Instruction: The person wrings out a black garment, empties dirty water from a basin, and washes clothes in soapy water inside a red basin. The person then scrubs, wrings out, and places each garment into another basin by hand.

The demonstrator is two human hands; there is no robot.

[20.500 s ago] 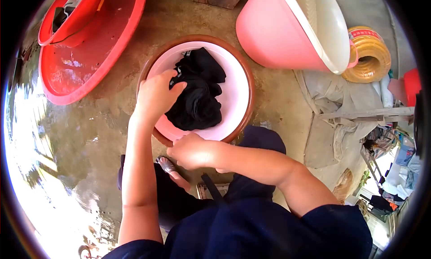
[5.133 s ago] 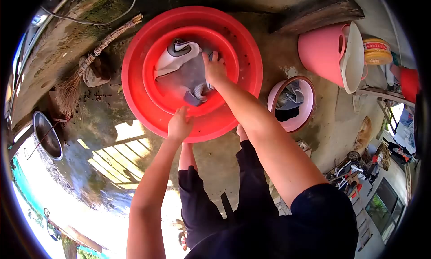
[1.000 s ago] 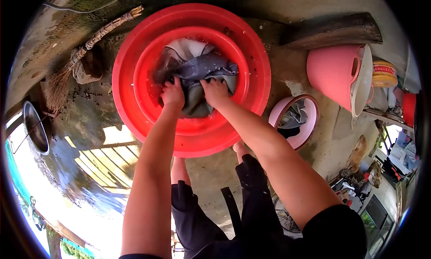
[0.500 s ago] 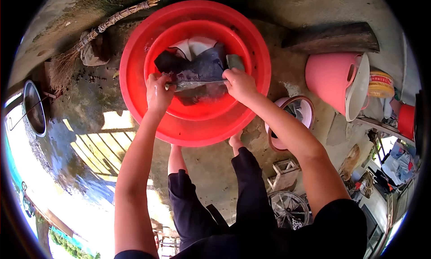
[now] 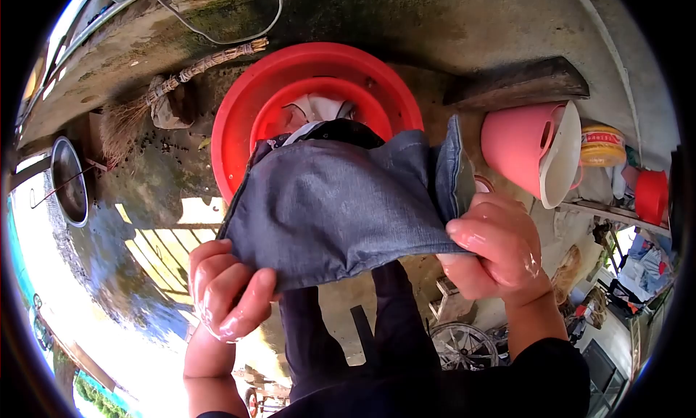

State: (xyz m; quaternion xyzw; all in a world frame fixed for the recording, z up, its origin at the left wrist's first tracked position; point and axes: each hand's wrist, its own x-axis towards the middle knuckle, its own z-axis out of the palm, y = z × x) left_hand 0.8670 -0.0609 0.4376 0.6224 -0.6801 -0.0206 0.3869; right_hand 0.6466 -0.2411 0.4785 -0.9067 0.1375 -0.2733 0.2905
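A wet grey-blue garment (image 5: 333,200) is stretched between my two hands, raised in front of the red basins. My left hand (image 5: 228,291) is closed on its lower left corner, and my right hand (image 5: 496,247) grips the lower right corner. Both hands look wet. Behind the garment, the smaller red basin (image 5: 370,102) sits inside the large red basin (image 5: 232,124). Some pale cloth (image 5: 319,108) shows in the smaller one. The front of both basins is hidden by the garment.
Right of the basins are a pink bucket (image 5: 515,139), a wooden block (image 5: 518,86) and a yellow coil (image 5: 602,144). A broom (image 5: 181,77) and a metal pan (image 5: 69,182) are at the left. A small wooden stool (image 5: 451,302) and a wheel (image 5: 464,345) stand lower right.
The grey-blue garment has come up out of the smaller basin and toward me, spread between my hands. Earlier both hands were down in that basin; the pink-white basin at right is now mostly hidden.
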